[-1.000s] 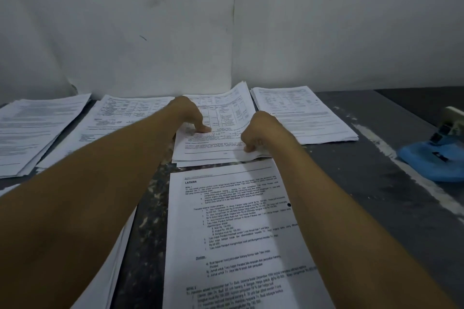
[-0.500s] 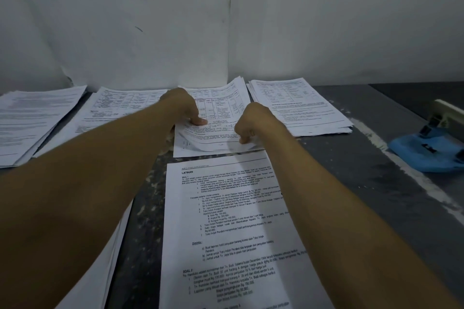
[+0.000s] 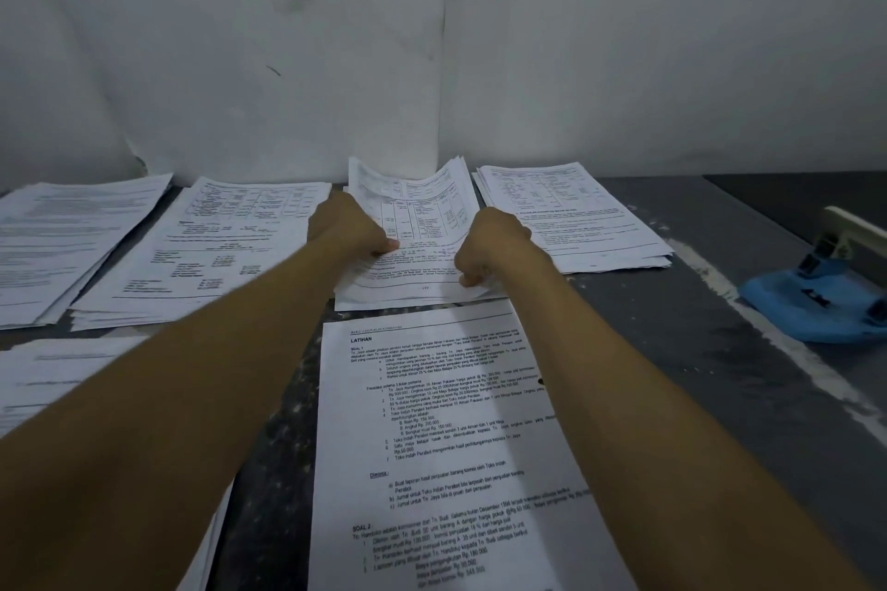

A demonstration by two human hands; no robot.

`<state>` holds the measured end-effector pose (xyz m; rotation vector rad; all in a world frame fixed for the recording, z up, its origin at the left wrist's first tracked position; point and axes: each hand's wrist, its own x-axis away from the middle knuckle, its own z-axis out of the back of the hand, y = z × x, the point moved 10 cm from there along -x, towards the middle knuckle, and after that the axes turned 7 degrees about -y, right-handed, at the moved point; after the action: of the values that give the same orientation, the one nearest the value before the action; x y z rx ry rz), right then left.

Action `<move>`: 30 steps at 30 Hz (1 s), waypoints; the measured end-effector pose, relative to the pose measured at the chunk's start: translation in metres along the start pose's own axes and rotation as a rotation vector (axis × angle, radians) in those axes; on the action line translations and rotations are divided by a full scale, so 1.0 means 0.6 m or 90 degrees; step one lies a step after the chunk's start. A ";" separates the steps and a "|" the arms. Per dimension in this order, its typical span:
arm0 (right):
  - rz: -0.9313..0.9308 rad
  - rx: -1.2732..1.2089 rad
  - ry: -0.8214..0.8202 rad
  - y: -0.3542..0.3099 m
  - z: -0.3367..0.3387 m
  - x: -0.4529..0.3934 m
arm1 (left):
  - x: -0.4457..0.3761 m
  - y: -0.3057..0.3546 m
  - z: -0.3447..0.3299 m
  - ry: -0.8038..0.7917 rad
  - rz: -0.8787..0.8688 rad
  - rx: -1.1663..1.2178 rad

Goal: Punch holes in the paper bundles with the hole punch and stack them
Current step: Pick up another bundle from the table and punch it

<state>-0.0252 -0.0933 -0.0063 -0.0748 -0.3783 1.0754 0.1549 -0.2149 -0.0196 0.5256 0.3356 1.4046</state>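
Six paper stacks show on the table (image 3: 672, 350), and my left hand (image 3: 348, 230) and right hand (image 3: 494, 247) both grip the middle back bundle (image 3: 422, 226). Its long axis runs away from me, far end curling up against the wall (image 3: 432, 38). Right of it, beyond one stack and bare tabletop, sits the blue hole punch (image 3: 811, 302).

The bundle (image 3: 422, 226) is white with black print and a ruled table. The nearer sheet (image 3: 446, 446) is white with black lines of text and bold headings. The stacks to the left (image 3: 192, 250) and right (image 3: 571, 216) are white with black print too. The bench (image 3: 672, 374) is dark grey, mottled, with a pale streak running across it. The punch (image 3: 816, 307) is blue with a cream handle. The wall (image 3: 432, 38) is off-white with faint smudges.
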 end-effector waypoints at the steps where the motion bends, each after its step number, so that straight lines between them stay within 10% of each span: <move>1: 0.003 0.000 -0.001 0.000 -0.001 -0.001 | 0.006 -0.001 -0.003 0.024 -0.018 0.019; 7: 0.016 -0.032 0.008 0.004 -0.004 -0.001 | 0.048 -0.034 -0.017 0.138 -0.079 0.223; 30: 0.033 -0.031 -0.017 -0.020 0.001 -0.019 | 0.060 -0.024 -0.018 0.122 -0.083 0.167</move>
<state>-0.0201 -0.1089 -0.0060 -0.1145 -0.4290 1.1192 0.1668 -0.1788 -0.0331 0.5729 0.7045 1.2933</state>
